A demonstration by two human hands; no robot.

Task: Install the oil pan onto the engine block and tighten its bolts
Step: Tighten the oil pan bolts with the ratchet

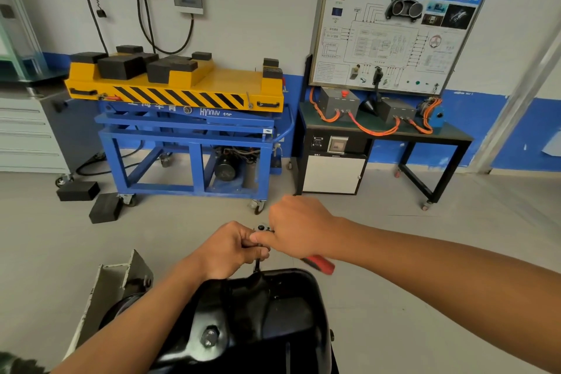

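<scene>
floor (182,215) open beyond oil pan (273,313) far rim, blue cart (188,130) well beyond | oil pan just below hands | left hand (230,249) grips ratchet (318,263) head | right hand (299,229) grips handle

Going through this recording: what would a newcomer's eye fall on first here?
Low in the centre, the left-hand grip and right-hand grip meet on a red-handled ratchet wrench set over the far edge of the black oil pan. Behind at left stands a yellow-and-blue lift table with hazard stripes. At right, a training board rises above orange cables.
</scene>
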